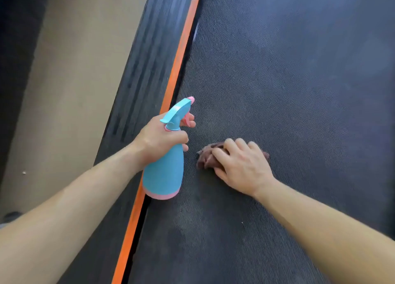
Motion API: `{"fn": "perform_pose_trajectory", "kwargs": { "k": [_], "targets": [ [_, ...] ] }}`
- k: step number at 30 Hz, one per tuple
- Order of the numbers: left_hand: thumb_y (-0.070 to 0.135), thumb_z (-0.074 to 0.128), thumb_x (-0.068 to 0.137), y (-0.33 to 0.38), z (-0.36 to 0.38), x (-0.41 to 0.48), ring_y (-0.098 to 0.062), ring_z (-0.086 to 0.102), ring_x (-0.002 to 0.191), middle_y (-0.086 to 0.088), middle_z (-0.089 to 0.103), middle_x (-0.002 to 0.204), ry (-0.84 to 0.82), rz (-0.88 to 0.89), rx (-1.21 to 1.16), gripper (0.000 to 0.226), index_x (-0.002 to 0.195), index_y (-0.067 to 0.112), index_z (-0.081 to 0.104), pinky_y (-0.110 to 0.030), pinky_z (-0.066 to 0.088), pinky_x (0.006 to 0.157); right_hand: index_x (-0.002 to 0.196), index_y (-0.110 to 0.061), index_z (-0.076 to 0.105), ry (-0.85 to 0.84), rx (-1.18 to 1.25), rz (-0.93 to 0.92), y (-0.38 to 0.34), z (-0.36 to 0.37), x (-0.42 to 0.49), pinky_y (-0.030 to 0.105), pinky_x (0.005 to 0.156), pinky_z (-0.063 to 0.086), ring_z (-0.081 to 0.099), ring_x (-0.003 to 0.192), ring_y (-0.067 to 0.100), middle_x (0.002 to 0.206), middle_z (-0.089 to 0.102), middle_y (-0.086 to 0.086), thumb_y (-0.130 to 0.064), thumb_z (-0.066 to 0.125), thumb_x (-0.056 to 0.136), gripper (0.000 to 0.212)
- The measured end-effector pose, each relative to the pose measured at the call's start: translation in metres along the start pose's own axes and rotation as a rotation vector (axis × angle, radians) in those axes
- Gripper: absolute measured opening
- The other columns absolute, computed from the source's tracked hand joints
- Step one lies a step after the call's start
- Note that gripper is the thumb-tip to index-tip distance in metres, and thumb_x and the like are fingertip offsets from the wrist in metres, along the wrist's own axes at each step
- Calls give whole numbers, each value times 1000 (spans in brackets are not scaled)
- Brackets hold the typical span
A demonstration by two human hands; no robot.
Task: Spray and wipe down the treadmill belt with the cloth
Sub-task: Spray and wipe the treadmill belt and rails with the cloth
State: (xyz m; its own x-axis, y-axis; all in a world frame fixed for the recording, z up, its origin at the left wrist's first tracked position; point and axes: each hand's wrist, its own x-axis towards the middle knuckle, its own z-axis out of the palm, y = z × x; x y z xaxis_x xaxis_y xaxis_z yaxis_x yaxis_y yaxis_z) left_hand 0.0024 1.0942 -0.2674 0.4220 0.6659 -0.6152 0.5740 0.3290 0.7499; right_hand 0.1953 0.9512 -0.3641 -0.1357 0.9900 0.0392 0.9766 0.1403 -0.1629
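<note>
The dark textured treadmill belt (pixel 288 80) fills the right and middle of the view. My left hand (pixel 158 138) grips the neck of a blue spray bottle (pixel 164 172) with a pink base and pink trigger, held upright over the belt's left edge, one finger on the trigger. My right hand (pixel 241 166) presses flat on a bunched brownish-purple cloth (pixel 206 158) lying on the belt, just right of the bottle. Most of the cloth is hidden under the hand.
An orange stripe (pixel 179 54) runs along the belt's left edge, beside a ribbed black side rail (pixel 145 69). Beige floor (pixel 70 91) lies further left, with a dark area at the far left.
</note>
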Motion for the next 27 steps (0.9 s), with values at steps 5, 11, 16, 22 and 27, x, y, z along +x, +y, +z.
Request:
{"fn": "perform_pose_trajectory", "kwargs": {
  "k": [5, 11, 16, 22, 27],
  "targets": [
    [17, 62, 71, -2, -2, -4, -23, 79, 76, 10, 75, 122, -22, -2, 6, 58, 127, 31, 68, -23, 58, 72, 107, -20, 60, 151, -47, 359, 32, 2, 104, 45, 68, 45, 59, 88, 37, 100, 59, 12, -51, 56, 90, 35],
    [16, 64, 69, 13, -12, -2, -33, 78, 82, 5, 76, 120, 31, 20, -50, 52, 116, 38, 69, -35, 61, 81, 97, -19, 59, 74, -7, 244, -27, 0, 21, 44, 67, 39, 53, 84, 35, 97, 57, 13, -45, 61, 86, 29],
    [11, 63, 71, 14, -19, -3, -22, 72, 80, 1, 73, 121, 68, 68, -133, 64, 128, 39, 68, -33, 63, 75, 101, -21, 59, 0, -32, -83, -11, 1, 29, 43, 66, 41, 54, 83, 34, 97, 57, 10, -47, 61, 86, 30],
    [11, 62, 70, 19, -30, -4, -21, 69, 71, -1, 74, 122, 91, 69, -187, 53, 116, 37, 69, -24, 57, 67, 108, -18, 58, 129, -39, 296, 19, 2, 144, 48, 71, 46, 58, 91, 40, 103, 58, 15, -48, 57, 93, 34],
    [-2, 65, 83, 28, -39, -6, -24, 68, 75, -1, 75, 115, 113, 80, -183, 41, 117, 21, 69, -23, 58, 67, 100, -19, 59, 87, -10, 158, -39, 8, 61, 45, 67, 40, 53, 84, 35, 98, 56, 12, -45, 64, 87, 30]
  ]
}}
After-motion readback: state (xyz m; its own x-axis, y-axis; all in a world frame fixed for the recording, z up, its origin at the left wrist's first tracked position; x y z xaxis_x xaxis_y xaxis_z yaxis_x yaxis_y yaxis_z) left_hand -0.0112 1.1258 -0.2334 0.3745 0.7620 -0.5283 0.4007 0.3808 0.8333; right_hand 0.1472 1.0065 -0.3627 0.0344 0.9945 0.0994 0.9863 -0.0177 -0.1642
